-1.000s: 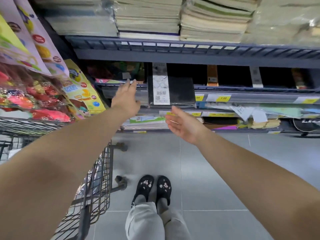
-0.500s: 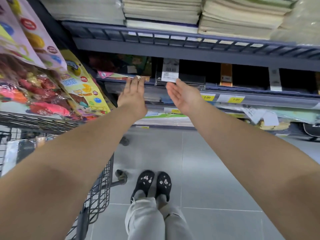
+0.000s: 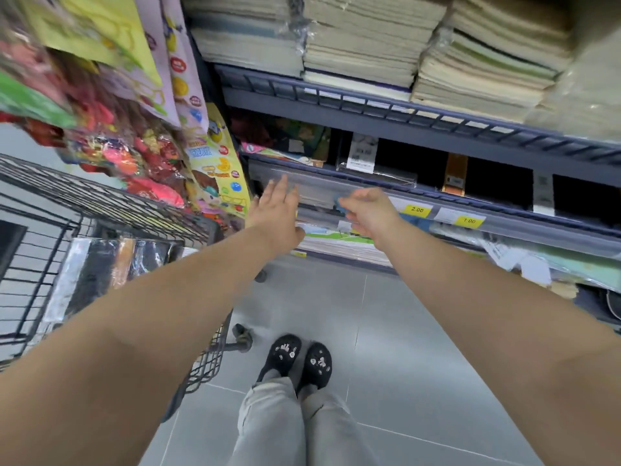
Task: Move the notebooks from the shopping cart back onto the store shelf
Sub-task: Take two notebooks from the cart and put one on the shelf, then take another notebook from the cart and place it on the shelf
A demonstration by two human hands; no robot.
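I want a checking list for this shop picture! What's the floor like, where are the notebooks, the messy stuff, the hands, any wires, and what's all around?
Surface: grey tiled floor; dark metal shelf.
Job's things: wrapped black notebooks lie in the shopping cart; shelved notebooks sit on the middle level.
Clutter: hanging toy packets; yellow price tags.
Grippers: left hand flat, empty; right hand blurred, loosely curled, seemingly empty.
Cables: nothing seen.
Surroundings: paper stacks above; black shoes below.

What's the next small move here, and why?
Probably swing the left hand down-left to the wrapped notebooks in the shopping cart: it and the right hand look empty at the store shelf, and the cart sits on that side.
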